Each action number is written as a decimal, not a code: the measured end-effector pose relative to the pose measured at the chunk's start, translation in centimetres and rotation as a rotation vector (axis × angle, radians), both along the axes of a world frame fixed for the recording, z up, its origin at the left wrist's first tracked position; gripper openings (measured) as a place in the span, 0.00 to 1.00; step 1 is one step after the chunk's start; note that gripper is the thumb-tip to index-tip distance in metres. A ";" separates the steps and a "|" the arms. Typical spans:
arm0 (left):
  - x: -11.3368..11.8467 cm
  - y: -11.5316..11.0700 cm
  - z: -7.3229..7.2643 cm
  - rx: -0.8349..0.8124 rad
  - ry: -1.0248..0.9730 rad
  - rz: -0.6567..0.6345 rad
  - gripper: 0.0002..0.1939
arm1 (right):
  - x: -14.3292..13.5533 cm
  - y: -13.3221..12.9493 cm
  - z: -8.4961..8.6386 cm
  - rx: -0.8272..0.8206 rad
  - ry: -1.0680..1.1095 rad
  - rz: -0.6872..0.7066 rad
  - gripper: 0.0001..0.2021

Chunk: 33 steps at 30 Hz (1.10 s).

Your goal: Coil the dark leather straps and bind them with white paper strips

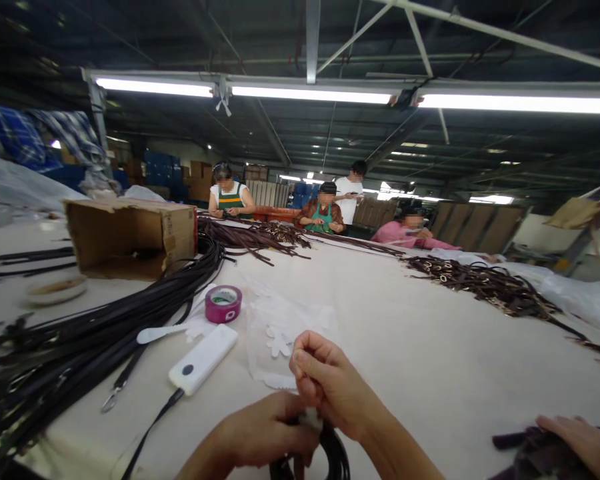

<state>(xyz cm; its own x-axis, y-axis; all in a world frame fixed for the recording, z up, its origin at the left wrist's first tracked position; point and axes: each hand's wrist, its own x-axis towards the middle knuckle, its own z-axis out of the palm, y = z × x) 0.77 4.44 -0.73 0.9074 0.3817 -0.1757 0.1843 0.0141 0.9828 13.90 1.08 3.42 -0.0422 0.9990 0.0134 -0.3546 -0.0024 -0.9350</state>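
A coil of dark strap stands at the bottom centre, partly hidden by my hands. My left hand is closed round the upper part of this coil. Just above it, my right hand has its fingers pinched together; whatever they hold is too small or hidden to name. A small whitish bit shows between the two hands, blurred. Beyond my right hand lies a clear plastic bag with white cut-out pieces on or in it.
Long dark straps with metal clips cover the left side, near a purple tape roll, a white device and an open carton. A co-worker's hand touches dark straps at bottom right. More straps lie far right; several people work beyond.
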 end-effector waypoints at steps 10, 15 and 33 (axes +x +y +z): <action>1.2 1.9 1.3 -0.051 -0.116 -0.015 0.12 | 0.8 1.1 0.4 -0.014 0.011 -0.049 0.18; 1.9 1.3 0.2 0.026 -0.063 -0.009 0.21 | 0.9 1.4 -0.2 -0.007 0.017 -0.064 0.17; 1.1 0.1 0.3 0.359 0.105 0.138 0.20 | -2.3 1.9 0.4 0.113 0.053 -0.079 0.14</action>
